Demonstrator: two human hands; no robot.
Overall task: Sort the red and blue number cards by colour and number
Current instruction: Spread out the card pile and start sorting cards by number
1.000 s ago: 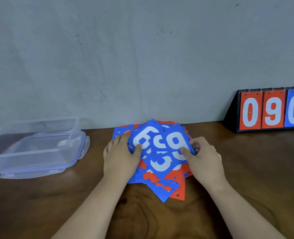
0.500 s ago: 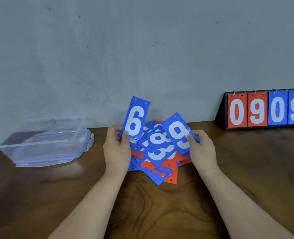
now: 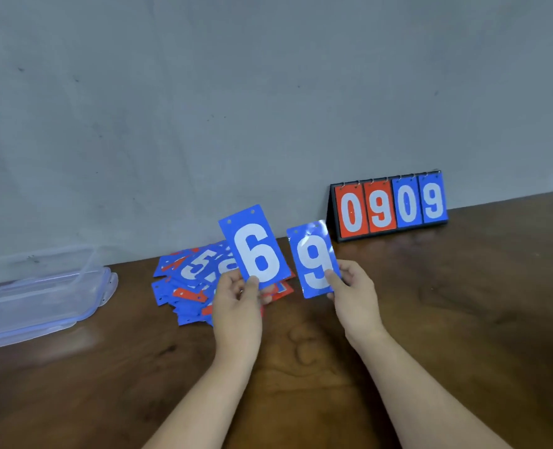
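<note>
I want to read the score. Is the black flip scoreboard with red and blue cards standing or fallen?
Standing: the black scoreboard sits on its base on the brown wooden table, showing 0909 the right way up.

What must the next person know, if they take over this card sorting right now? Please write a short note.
Left hand pinches the blue 6 card, upright.
Right hand pinches the blue 9 card.
The mixed pile of red and blue cards lies on the table behind the left hand.
Done: no sorted stack is visible.
Left: set down both cards, then sort the pile.
</note>
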